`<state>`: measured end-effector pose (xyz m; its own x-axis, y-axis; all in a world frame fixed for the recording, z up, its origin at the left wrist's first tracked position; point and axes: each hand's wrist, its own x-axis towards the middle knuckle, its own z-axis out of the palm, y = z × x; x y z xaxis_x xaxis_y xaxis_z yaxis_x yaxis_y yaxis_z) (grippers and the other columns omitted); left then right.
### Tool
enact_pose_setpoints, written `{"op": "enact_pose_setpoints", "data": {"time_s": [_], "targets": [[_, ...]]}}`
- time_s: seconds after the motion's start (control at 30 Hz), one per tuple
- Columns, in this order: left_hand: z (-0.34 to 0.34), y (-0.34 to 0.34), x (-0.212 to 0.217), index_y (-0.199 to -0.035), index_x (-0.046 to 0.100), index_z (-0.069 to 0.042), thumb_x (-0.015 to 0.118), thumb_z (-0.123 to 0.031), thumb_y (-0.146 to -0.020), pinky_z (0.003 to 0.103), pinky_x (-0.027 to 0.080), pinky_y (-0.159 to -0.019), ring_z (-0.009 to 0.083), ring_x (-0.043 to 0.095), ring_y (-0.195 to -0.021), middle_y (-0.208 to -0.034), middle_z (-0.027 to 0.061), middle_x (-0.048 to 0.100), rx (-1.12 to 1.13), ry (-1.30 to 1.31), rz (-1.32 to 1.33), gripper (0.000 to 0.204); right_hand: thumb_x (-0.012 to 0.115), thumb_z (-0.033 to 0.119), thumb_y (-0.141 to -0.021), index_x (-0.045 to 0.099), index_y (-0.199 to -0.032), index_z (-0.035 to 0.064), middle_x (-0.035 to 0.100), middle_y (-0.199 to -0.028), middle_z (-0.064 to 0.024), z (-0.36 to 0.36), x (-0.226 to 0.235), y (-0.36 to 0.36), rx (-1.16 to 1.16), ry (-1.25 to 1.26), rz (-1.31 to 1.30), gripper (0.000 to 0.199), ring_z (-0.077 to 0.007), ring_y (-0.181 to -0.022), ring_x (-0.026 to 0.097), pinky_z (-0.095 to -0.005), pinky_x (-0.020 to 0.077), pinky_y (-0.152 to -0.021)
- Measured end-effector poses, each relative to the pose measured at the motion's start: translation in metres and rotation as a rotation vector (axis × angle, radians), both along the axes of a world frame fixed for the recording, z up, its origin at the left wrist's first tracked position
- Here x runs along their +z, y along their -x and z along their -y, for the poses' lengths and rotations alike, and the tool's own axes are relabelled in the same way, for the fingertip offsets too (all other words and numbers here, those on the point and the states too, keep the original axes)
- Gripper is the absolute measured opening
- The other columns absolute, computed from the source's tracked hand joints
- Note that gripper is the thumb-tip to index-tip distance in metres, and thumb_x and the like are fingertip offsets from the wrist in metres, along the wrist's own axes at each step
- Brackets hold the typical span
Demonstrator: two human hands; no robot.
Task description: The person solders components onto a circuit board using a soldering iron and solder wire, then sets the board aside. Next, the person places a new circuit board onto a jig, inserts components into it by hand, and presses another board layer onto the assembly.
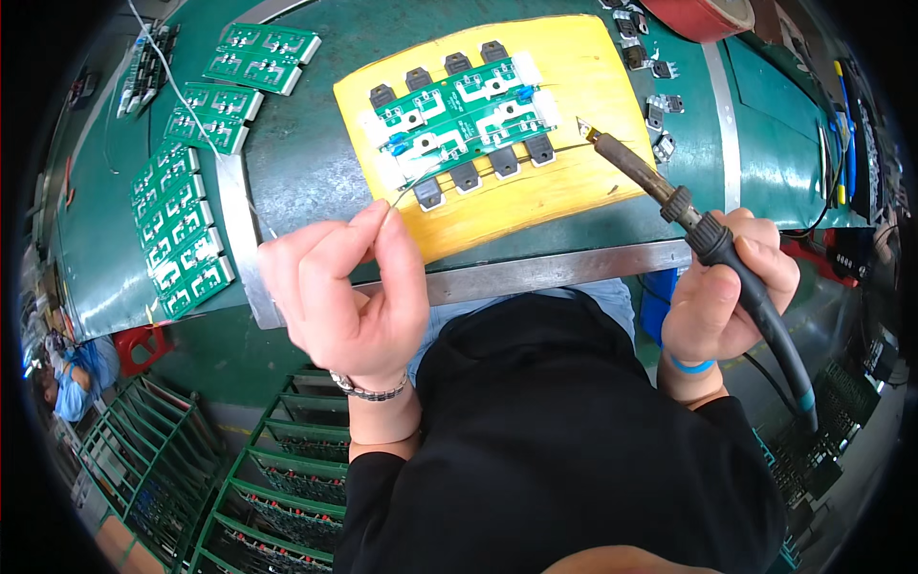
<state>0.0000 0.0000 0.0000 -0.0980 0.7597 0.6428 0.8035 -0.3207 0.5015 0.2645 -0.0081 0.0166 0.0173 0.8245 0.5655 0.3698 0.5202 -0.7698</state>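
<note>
A green circuit board (448, 117) with black transistors along its two long sides lies on a yellow board (598, 81) in front of me. My left hand (352, 287) is closed in a pinch on thin solder wire (405, 189), whose end reaches the board's near left corner. My right hand (710, 311) grips a soldering iron (705, 234) by its dark handle. The iron's tip points up and left, above the right part of the yellow board and apart from the circuit board.
Several green circuit boards (182, 215) lie at the left of the green table (296, 124). Loose black transistors (656, 113) lie to the right, below a red round object (703, 14). A metal strip (564, 267) edges the table. Green racks (287, 469) with boards stand at lower left.
</note>
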Motion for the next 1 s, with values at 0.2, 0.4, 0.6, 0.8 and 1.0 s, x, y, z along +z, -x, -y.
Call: {"op": "enact_pose_setpoints", "data": {"time_s": [0.2, 0.4, 0.6, 0.8, 1.0], "targets": [[-0.006, -0.002, 0.0, -0.096, 0.069, 0.003, 0.071, 0.011, -0.082, 0.024, 0.038, -0.06, 0.0122, 0.048, -0.07, -0.081, 0.0051, 0.059, -0.06, -0.023, 0.05, 0.016, 0.073, 0.016, -0.091, 0.05, -0.12, 0.0094, 0.055, -0.091, -0.0084, -0.009, 0.005, 0.002, 0.142, -0.079, 0.136, 0.038, -0.0154, -0.067, 0.051, -0.0287, 0.0401, -0.061], [-0.004, 0.002, -0.002, -0.094, 0.071, -0.003, 0.079, 0.005, -0.076, 0.027, 0.043, -0.061, 0.0168, 0.054, -0.07, -0.08, 0.0044, 0.063, -0.038, 0.013, 0.067, 0.021, 0.075, 0.01, -0.088, 0.051, -0.12, 0.0079, 0.055, -0.089, -0.0073, -0.012, 0.011, 0.011, 0.205, -0.065, 0.186, 0.04, -0.014, -0.064, 0.05, -0.0289, 0.0379, -0.059], [-0.006, 0.0, 0.0, -0.095, 0.07, 0.005, 0.072, 0.012, -0.08, 0.024, 0.037, -0.06, 0.0122, 0.047, -0.069, -0.08, 0.0047, 0.059, -0.079, 0.002, 0.07, 0.017, 0.075, 0.008, -0.086, 0.052, -0.117, 0.006, 0.055, -0.087, -0.0064, -0.016, 0.006, 0.017, 0.177, -0.128, 0.229, 0.039, -0.0129, -0.062, 0.048, -0.0288, 0.0354, -0.058], [-0.006, 0.004, -0.004, -0.093, 0.073, -0.007, 0.081, 0.001, -0.074, 0.029, 0.04, -0.062, 0.017, 0.052, -0.067, -0.076, 0.0013, 0.062, -0.06, 0.006, 0.083, 0.023, 0.075, 0.009, -0.086, 0.052, -0.116, 0.0061, 0.055, -0.086, -0.0062, -0.015, 0.005, 0.022, 0.163, -0.126, 0.241, 0.037, -0.0125, -0.062, 0.048, -0.0287, 0.0349, -0.057], [-0.007, 0.002, 0.0, -0.094, 0.071, 0.005, 0.074, 0.012, -0.079, 0.023, 0.039, -0.057, 0.0119, 0.049, -0.068, -0.079, 0.0064, 0.06, -0.115, 0.021, 0.084, 0.017, 0.078, 0.011, -0.085, 0.054, -0.114, 0.0087, 0.054, -0.086, -0.005, -0.014, 0.007, 0.027, 0.132, -0.118, 0.3, 0.037, -0.0129, -0.062, 0.045, -0.0283, 0.0351, -0.057]]}}
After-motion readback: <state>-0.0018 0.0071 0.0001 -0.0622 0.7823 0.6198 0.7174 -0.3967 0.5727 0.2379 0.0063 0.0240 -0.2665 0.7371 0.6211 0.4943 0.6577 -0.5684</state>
